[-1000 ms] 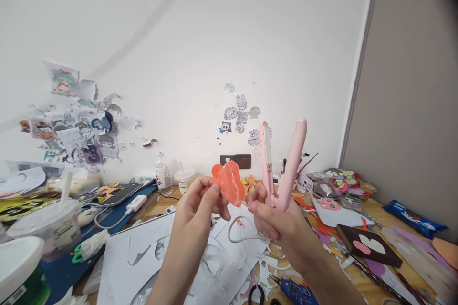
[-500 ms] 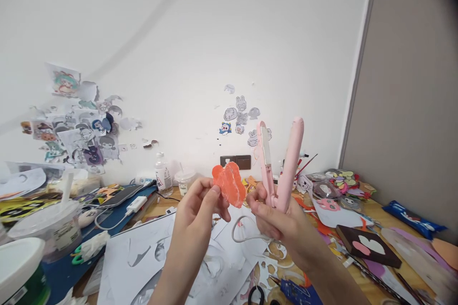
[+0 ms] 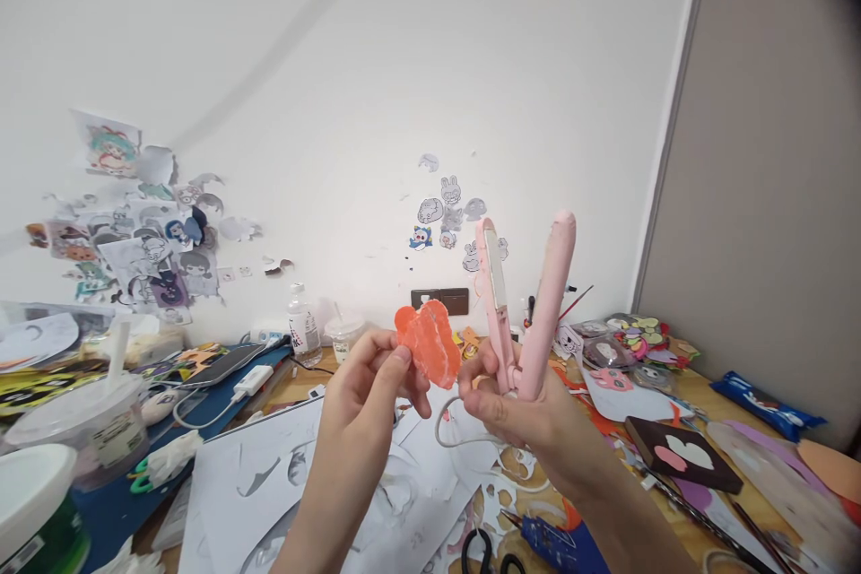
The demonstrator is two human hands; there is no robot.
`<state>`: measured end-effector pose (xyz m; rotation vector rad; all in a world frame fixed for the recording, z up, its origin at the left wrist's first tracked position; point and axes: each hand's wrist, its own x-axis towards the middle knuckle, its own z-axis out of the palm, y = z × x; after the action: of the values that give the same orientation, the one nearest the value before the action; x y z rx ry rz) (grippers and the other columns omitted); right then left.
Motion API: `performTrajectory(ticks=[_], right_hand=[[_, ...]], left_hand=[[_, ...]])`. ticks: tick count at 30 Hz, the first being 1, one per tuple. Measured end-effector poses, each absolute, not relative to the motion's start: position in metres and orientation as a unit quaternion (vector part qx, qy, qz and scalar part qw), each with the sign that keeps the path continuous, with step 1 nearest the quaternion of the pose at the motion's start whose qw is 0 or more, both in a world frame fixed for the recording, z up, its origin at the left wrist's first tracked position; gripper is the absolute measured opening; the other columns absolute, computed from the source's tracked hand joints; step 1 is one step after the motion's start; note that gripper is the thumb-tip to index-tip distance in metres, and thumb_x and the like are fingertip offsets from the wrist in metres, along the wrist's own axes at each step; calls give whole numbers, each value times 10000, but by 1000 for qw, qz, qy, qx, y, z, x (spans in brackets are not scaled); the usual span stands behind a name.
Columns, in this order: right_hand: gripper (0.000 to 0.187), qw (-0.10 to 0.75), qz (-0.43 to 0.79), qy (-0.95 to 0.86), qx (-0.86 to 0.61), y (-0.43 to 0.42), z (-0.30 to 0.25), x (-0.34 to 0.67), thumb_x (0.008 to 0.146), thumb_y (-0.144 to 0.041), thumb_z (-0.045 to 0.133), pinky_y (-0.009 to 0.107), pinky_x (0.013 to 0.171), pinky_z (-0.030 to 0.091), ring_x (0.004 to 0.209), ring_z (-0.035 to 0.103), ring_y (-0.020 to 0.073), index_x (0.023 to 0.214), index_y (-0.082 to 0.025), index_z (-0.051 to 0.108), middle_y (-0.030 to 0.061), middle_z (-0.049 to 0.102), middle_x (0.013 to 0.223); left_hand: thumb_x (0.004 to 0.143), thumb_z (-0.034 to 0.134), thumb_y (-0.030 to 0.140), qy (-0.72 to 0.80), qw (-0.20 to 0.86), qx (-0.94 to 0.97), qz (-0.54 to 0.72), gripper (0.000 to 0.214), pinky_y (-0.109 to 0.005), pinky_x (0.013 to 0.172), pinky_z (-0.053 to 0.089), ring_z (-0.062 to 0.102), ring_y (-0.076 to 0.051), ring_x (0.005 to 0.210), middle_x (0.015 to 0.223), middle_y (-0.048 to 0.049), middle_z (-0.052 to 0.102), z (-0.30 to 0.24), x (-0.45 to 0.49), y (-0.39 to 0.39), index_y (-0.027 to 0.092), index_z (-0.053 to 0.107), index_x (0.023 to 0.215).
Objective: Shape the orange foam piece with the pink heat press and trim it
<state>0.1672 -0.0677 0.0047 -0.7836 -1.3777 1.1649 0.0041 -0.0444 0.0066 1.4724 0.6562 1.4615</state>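
Note:
Between thumb and fingers, my left hand (image 3: 373, 399) pinches an orange cut-out (image 3: 434, 345) with a rounded, wavy outline and pale streaks across its face. My right hand (image 3: 515, 404) is wrapped round the hinge end of a small pink hair straightener (image 3: 548, 314). Its two arms point upward, spread apart, and a pale plate shows on the inner side of the left arm. A light cord (image 3: 447, 430) loops down beneath my right hand. The cut-out is held just left of the straightener, apart from its plates.
White paper sheets (image 3: 248, 484) and scraps cover the table's middle. Black-handled scissors (image 3: 476, 547) and a blue glue gun (image 3: 555, 543) lie near the front. Lidded cups (image 3: 81, 430) and a white tub (image 3: 37, 484) stand left. A dark box (image 3: 682, 457) sits right.
The view has shifted slightly, so the wall and table items appear a little further left. The straightener's arms look slightly wider apart. Both hands keep their holds.

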Motion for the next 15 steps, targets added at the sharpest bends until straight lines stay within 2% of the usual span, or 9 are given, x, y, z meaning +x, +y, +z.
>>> performTrajectory(ticks=[10,12,15], right_hand=[[381,592,481,-549,-342,-70,4,163,690,-288,730,221,422,182,437,279,5,805,-222,373,-28,601,818],[382,592,483,-546,-345,-69,3,164,688,-290,736,218,421,179,421,278,4,801,-223,377,-53,577,734],[350,605,483,-538,-335,-70,4,164,702,-275,719,217,422,155,401,250,18,794,-223,385,-116,424,503]], left_hand=[[872,491,278,275,465,602,588,129,-209,559,445,542,-86,502,590,42,590,11,12,-49,186,533,792],[866,500,274,269,466,602,590,123,-208,555,449,547,-86,505,592,42,590,12,13,-51,185,535,789],[864,506,281,264,470,618,573,125,-209,565,452,548,-87,526,608,42,581,12,12,-52,184,539,792]])
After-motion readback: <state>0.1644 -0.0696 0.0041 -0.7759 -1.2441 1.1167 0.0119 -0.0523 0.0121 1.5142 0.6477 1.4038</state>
